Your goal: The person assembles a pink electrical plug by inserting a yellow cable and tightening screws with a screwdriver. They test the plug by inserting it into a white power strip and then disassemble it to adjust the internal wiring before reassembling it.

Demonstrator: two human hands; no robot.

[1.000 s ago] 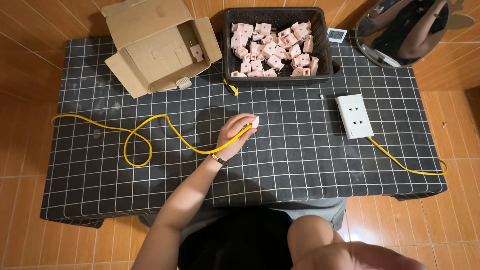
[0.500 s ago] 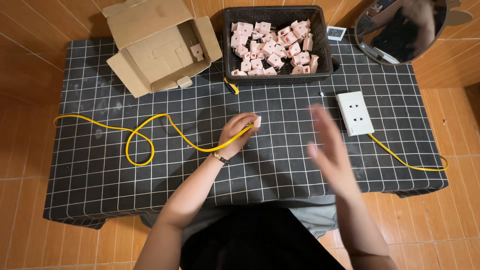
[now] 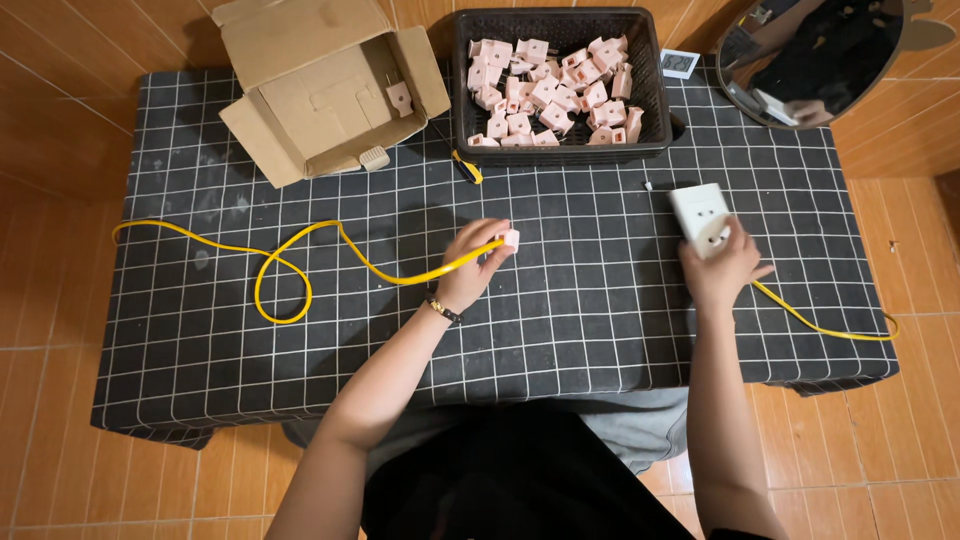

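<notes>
My left hand (image 3: 473,263) rests on the black checked tablecloth (image 3: 560,330) and grips a small pink plug (image 3: 510,239) fitted to the end of a yellow cable (image 3: 290,252) that loops off to the left. My right hand (image 3: 722,268) lies on the near end of a white socket block (image 3: 701,215) at the right of the table, fingers closing around it. A second yellow cable (image 3: 820,322) runs from that block toward the table's right edge.
A black basket (image 3: 655,110) with several pink plugs stands at the back centre. An open cardboard box (image 3: 315,85) sits at the back left with a pink plug inside. A round mirror (image 3: 815,55) lies at the back right. A small yellow-handled tool (image 3: 465,165) lies near the basket.
My right arm came up from below the table and reached to the right, landing on the white socket block. My left hand has kept its hold on the pink plug in place.
</notes>
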